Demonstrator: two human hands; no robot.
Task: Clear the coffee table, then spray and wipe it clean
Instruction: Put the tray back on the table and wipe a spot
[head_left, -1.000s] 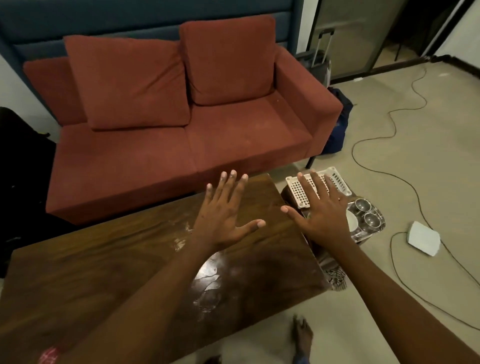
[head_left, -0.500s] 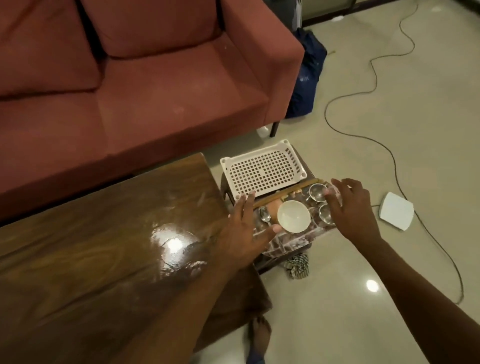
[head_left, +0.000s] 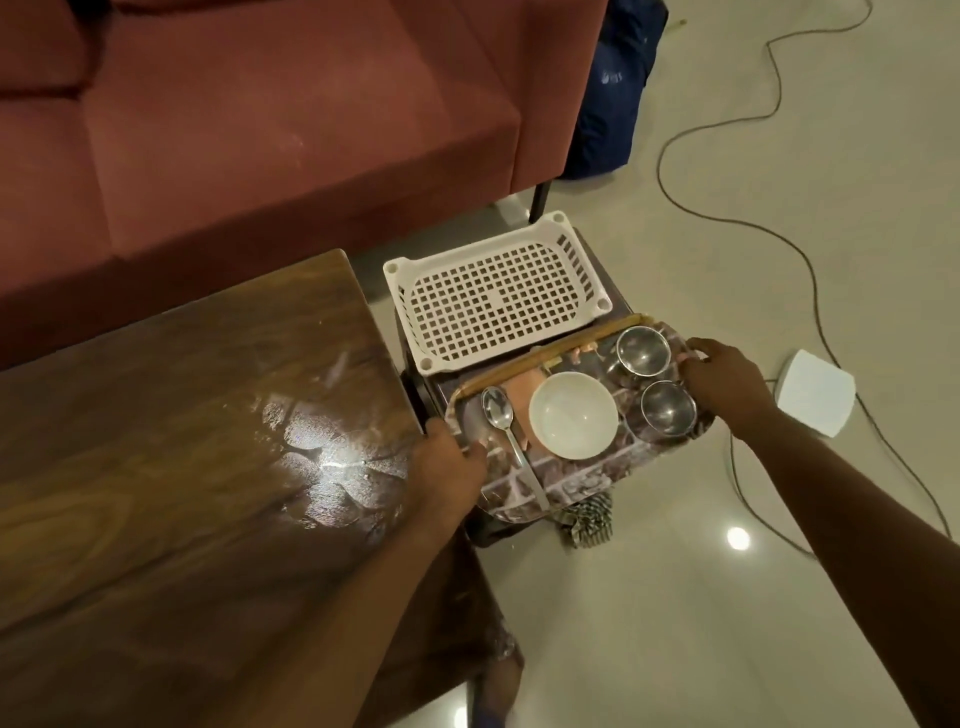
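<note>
Head view, looking down past the right edge of the coffee table (head_left: 182, 441). The wooden top is bare, with a bright glare patch and pale smears near that right edge.

Just off that edge a stone-patterned tray (head_left: 576, 480) sits over a dark low stand (head_left: 614, 291). Cannot tell whether the tray rests on the stand or is lifted clear.

The left hand (head_left: 449, 462) grips the tray's left rim, with fingers curled round the edge and the thumb on top. The right hand (head_left: 724, 376) grips the right rim, its fingers hooked over the far right corner.

On the tray:
- A white bowl (head_left: 573, 414) sits upright in the middle, and I see nothing in it.
- A metal spoon (head_left: 500, 410) lies just left of the bowl, with its bowl end toward the far edge and its handle reaching the near edge.
- Two steel cups stand along the right side. One (head_left: 643, 351) is at the far right corner and the other (head_left: 668, 408) is just nearer, both close to the right hand.

A white plastic lattice basket (head_left: 493, 300) lies on the far part of the stand, touching the tray's far edge. A checked cloth (head_left: 587, 517) hangs below the tray's near edge.

Around it are a red sofa (head_left: 260, 130) beyond the table and a dark blue bag (head_left: 613, 88) by the sofa arm. A black cable (head_left: 658, 174) snakes over the pale floor, and a white box (head_left: 815, 392) lies on the floor beside the right hand. A bare foot (head_left: 498, 691) shows at the table's near right corner.
</note>
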